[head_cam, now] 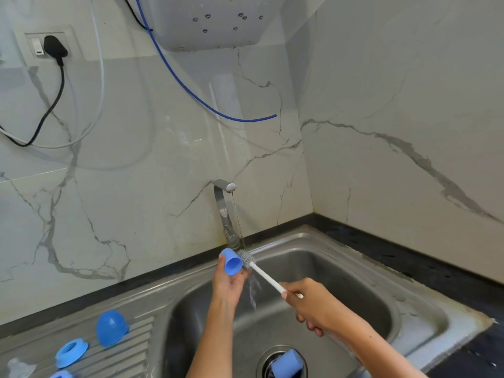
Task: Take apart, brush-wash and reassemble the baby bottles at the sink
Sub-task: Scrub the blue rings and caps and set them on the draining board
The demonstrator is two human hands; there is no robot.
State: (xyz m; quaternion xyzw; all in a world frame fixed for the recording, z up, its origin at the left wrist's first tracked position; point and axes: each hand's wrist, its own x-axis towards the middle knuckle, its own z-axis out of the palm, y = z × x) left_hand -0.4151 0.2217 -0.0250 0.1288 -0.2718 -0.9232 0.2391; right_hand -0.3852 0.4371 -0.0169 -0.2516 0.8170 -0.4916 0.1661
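My left hand grips a small blue bottle body, open mouth towards me, under the tap. A thin stream of water runs from the spout. My right hand grips the white handle of a bottle brush; its grey bristle head lies against the bottle's right side, outside the mouth. A second blue bottle body lies over the sink's drain. On the draining board at left are a blue dome cap, a blue screw ring and a clear teat.
The steel sink fills the lower middle, with a dark counter to its right. Marble walls meet in a corner behind. A blue hose and black cable hang on the wall above.
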